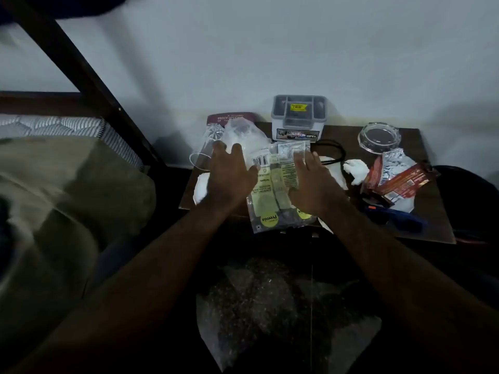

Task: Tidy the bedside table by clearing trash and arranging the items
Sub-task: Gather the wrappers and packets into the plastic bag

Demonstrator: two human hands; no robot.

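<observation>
One packet (272, 184) between both grips (229, 175) (313, 186)

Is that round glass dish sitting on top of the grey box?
No, the round glass dish sits on the table, to the right of the grey box and apart from it.

Outstretched left hand (230, 172) and right hand (312, 186) have straight fingers.
</observation>
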